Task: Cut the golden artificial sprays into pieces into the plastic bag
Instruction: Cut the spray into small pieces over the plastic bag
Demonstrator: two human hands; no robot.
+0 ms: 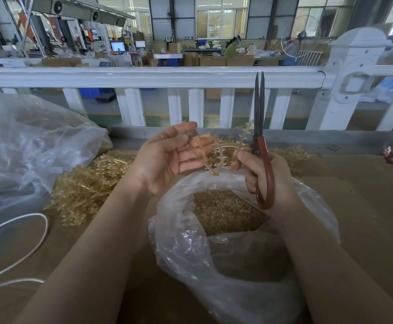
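Head view shows the left hand [167,157] loosely pinching a golden spray [216,148] over the plastic bag [181,230], right hand [268,181] gripping nearly-closed scissors [261,127]; snip directly above the opening.

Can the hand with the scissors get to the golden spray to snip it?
Probably yes. The right hand holds the scissors beside the golden spray in the left hand, nothing between them. The blades point upward, nearly closed.
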